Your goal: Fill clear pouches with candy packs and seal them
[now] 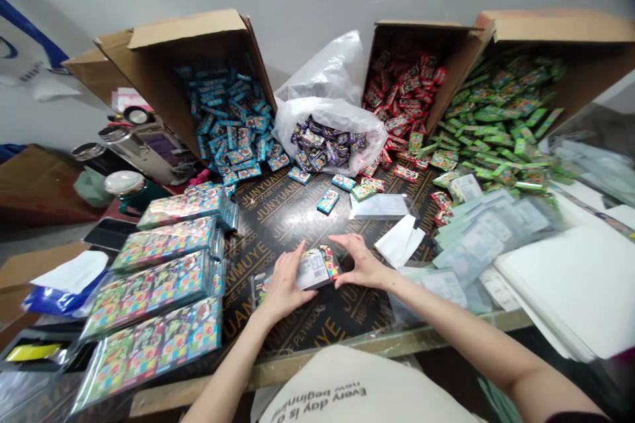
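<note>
A flat pack of small candy boxes (313, 268) in a clear sleeve with a white barcode label lies low over the dark board in front of me. Across its left part, my left hand (285, 285) grips it, index finger along the far edge and thumb at the near edge. My right hand (361, 264) curves round its right end, thumb and index finger at the two corners, where red and blue boxes show. Just beyond are a loose blue box (328, 201), a green box (364, 191) and an empty clear sleeve (381, 206).
Finished-looking packs (159, 337) lie in rows at left. Cartons of blue (233, 125), red (407, 89) and green boxes (501, 106) stand behind, with a plastic bag of purple ones (327, 145) between. Clear sleeves (476, 238) and white sheets (570, 277) are at right.
</note>
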Motion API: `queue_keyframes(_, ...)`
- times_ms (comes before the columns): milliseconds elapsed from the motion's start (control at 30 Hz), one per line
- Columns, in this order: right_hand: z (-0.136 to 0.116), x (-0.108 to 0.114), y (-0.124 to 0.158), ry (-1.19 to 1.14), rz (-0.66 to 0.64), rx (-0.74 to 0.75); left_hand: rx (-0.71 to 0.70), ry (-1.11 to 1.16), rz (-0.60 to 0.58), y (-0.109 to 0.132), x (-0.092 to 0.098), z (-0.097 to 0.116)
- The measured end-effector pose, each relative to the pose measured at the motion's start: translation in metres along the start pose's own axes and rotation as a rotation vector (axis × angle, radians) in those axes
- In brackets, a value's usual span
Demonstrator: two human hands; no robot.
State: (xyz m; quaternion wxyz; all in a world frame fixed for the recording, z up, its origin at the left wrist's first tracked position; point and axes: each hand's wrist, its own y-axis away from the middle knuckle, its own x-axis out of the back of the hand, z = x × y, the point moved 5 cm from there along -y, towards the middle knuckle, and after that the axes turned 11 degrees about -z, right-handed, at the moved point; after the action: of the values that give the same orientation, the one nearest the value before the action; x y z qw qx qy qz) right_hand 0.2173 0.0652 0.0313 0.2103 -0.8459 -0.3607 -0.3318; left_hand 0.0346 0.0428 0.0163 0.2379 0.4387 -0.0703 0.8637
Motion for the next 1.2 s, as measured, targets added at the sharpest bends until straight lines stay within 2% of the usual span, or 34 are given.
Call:
queue_keyframes(100,0.002,0.003,-0.007,0.065,-0.033,-0.004,0.059,0.003,0.04,-0.002,0.003,-0.003)
queue_keyframes(167,0.017,0.022,-0.018,0.172,0.02,-0.076,0.065,-0.031,0.023,-0.004,0.002,-0.003)
queue_keyframes(200,0.031,0.039,-0.024,0.247,0.11,-0.17,0.066,-0.054,0.007,-0.005,0.0,-0.003)
queue_keyframes(267,0.067,0.079,-0.031,0.396,0.321,-0.462,0.078,-0.101,-0.027,-0.006,-0.003,-0.004)
queue_keyframes(300,0.085,0.096,-0.033,0.442,0.372,-0.61,0.087,-0.119,-0.042,-0.006,-0.005,-0.004)
queue_keyframes(367,0.114,0.118,-0.037,0.437,0.361,-0.794,0.1,-0.119,-0.043,-0.006,-0.005,-0.006)
queue_keyframes(400,0.122,0.124,-0.04,0.405,0.353,-0.817,0.104,-0.089,-0.017,-0.007,-0.003,-0.006)
queue_keyframes(467,0.118,0.122,-0.046,0.294,0.39,-0.711,0.13,0.062,0.092,-0.008,0.004,-0.005)
queue_keyframes(533,0.093,0.103,-0.051,0.08,0.451,-0.466,0.2,0.386,0.207,-0.011,0.01,-0.003)
queue_keyframes(567,0.075,0.089,-0.053,-0.074,0.456,-0.328,0.239,0.612,0.215,-0.014,0.009,0.0)
queue_keyframes(600,0.056,0.073,-0.054,-0.249,0.434,-0.199,0.269,0.864,0.18,-0.019,0.005,0.004)
queue_keyframes(667,0.02,0.042,-0.051,-0.581,0.347,-0.018,0.273,1.348,0.02,-0.028,-0.006,0.018)
queue_keyframes(700,0.006,0.029,-0.048,-0.707,0.299,0.022,0.258,1.535,-0.051,-0.032,-0.009,0.026)
queue_keyframes(767,-0.007,0.015,-0.04,-0.912,0.245,0.014,0.248,1.749,-0.126,-0.034,-0.013,0.033)
queue_keyframes(867,0.007,0.013,-0.029,-1.067,0.274,-0.151,0.318,1.75,-0.159,-0.028,-0.018,0.031)
queue_keyframes(933,0.021,0.014,-0.025,-1.012,0.241,-0.3,0.333,1.632,-0.187,-0.024,-0.021,0.03)
queue_keyframes(1000,0.029,0.014,-0.022,-0.858,0.138,-0.391,0.303,1.48,-0.19,-0.022,-0.023,0.032)
queue_keyframes(1067,0.026,0.018,-0.019,-0.65,0.103,-0.376,0.285,1.373,-0.161,-0.022,-0.024,0.033)
queue_keyframes(1133,0.012,0.025,-0.015,-0.417,0.132,-0.26,0.31,1.347,-0.104,-0.021,-0.023,0.031)
queue_keyframes(1200,-0.005,0.028,-0.011,-0.225,0.104,-0.108,0.34,1.356,-0.078,-0.02,-0.022,0.026)
